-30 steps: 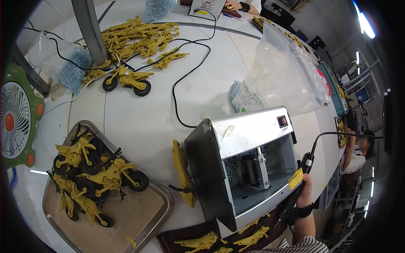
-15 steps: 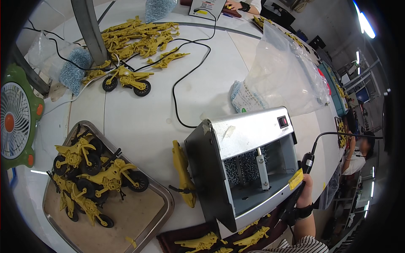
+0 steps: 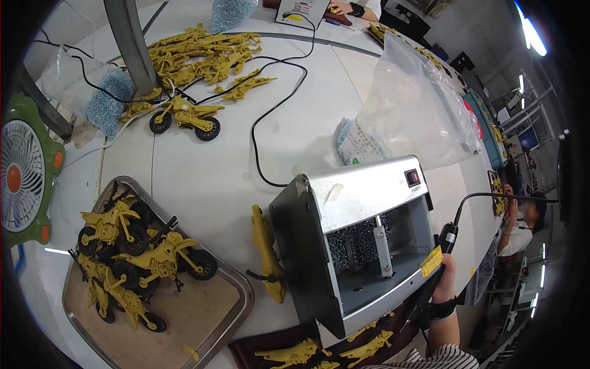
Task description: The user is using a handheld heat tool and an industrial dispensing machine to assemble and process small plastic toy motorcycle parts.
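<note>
At the right, my right hand (image 3: 445, 280) is closed around a black electric screwdriver (image 3: 450, 235), its cable running off to the right. The tool slants downward beside the front of a screw feeder (image 3: 362, 184), a silver-topped box with dark screws (image 3: 359, 246) inside. Below the feeder, yellow toy motorcycle body parts (image 3: 367, 348) lie on a dark red cloth (image 3: 246, 349). Another yellow motorcycle body (image 3: 265, 258), with a black handlebar, leans at the feeder's left side. My left hand is out of view.
A metal tray (image 3: 212, 320) at the lower left holds several yellow toy motorcycles with black wheels. Behind lie a pile of yellow parts (image 3: 203, 52), one motorcycle (image 3: 187, 115), a black cable (image 3: 253, 132) and a clear plastic bag (image 3: 412, 104). A green fan (image 3: 27, 172) stands left.
</note>
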Available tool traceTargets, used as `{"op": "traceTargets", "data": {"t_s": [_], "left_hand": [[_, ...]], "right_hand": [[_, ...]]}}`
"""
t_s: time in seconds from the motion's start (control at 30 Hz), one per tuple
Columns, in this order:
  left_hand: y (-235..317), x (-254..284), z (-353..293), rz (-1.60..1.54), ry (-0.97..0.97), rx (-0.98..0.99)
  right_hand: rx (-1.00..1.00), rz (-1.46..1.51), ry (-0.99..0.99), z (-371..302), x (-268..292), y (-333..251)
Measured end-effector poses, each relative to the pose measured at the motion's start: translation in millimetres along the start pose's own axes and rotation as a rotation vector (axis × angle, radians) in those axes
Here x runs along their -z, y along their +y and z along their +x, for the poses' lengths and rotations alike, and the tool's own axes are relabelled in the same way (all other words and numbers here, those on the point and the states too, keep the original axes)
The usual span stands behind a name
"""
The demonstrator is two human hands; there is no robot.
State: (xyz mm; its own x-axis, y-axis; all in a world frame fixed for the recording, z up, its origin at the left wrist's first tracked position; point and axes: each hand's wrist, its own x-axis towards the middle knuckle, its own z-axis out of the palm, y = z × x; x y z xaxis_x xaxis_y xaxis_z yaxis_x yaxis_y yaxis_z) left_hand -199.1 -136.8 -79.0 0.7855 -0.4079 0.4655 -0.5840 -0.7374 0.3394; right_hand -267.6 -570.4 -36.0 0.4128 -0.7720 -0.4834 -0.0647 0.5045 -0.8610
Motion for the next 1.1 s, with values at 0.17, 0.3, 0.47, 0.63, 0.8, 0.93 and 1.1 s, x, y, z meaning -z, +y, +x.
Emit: {"op": "traceTargets", "data": {"t_s": [0.17,0.3,0.47,0.63,0.8,0.93,1.1], "left_hand": [[0,0,1,-0.001,-0.005,-0.003],[0,1,1,0.000,-0.009,-0.003],[0,3,2,0.001,-0.014,-0.003],[0,6,4,0.000,-0.022,-0.007],[1,14,3,0.002,-0.031,-0.027],[7,23,1,0.000,-0.047,-0.059],[13,28,-8,0.035,-0.018,-0.035]], "right_hand": [[0.004,-0.003,-0.004,0,-1,-1],[0.001,0.008,-0.013,0,0,0],[0.006,0.002,-0.014,0,0,1],[0.015,0.002,-0.057,2,2,1],[-0.025,-0.050,-0.121,6,6,1],[0.135,-0.366,-0.159,-4,-18,-7],[0.325,-1.063,-0.229,-6,-31,-29]]}}
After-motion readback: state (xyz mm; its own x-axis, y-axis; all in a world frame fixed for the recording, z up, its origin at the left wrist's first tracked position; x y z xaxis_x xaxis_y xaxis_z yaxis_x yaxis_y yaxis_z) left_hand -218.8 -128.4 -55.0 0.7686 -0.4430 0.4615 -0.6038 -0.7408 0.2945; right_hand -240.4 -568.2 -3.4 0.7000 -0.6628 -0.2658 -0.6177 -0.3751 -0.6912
